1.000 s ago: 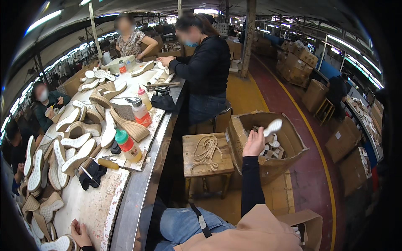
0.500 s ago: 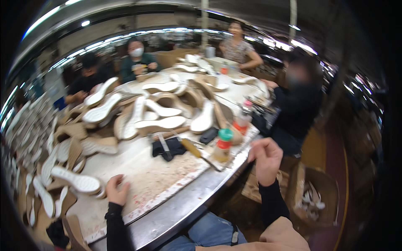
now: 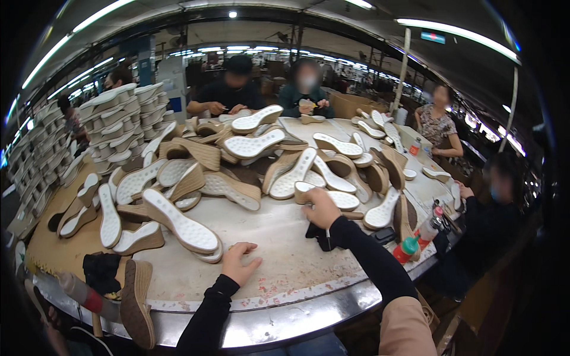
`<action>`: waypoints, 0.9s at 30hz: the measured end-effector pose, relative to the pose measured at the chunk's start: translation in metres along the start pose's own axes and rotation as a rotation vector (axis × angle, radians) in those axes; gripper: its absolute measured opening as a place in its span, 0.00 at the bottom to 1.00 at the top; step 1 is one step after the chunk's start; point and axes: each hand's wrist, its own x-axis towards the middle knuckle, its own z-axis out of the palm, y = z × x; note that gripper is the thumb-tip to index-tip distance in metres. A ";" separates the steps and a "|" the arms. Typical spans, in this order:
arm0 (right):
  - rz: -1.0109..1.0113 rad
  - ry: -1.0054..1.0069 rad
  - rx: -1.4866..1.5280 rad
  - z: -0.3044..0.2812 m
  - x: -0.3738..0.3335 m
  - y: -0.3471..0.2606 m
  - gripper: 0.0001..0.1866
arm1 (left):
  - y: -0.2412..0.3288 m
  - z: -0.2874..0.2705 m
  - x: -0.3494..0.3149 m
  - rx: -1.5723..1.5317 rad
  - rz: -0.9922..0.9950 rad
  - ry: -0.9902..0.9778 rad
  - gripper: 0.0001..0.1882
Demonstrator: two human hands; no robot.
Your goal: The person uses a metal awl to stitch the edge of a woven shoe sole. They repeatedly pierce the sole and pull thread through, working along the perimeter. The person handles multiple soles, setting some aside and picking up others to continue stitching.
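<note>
A: While the right hand (image 3: 321, 207) is stretched out to a white-soled wedge sole (image 3: 332, 199) at the edge of the heap, it isn't lifted yet. Fingers curl over its near end; whether they're actually clamped on it or just resting, I cannot tell.

B: Left?

A: Left hand (image 3: 237, 263) lies on the bare table (image 3: 285, 261), fingers loosely apart, holding nothing. Just beside it sits another upturned sole (image 3: 181, 225), white dotted tread up, not touched.

B: So where are we in the job?

A: Early in a cycle, I'd say. Nothing in hand, no sole pulled clear to the working patch in front of the person. A dark rag or glove (image 3: 320, 236) lies just under the right wrist, unused. A red bottle with green cap (image 3: 406, 249) stands near the table's right rim, untouched.

B: Backlog?

A: Large. Pile of wedge soles (image 3: 249, 160) covers the middle of the table, lying every which way, and tall stacks of soles (image 3: 119, 127) stand on the far left. Can't tell finished from unfinished from here.

B: Others?

A: Several people seated round the far side and right, busy with their own pieces.
</note>
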 end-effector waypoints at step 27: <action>-0.351 -0.249 0.400 -0.027 -0.051 -0.125 0.31 | 0.015 -0.007 0.002 -0.361 -0.240 0.178 0.41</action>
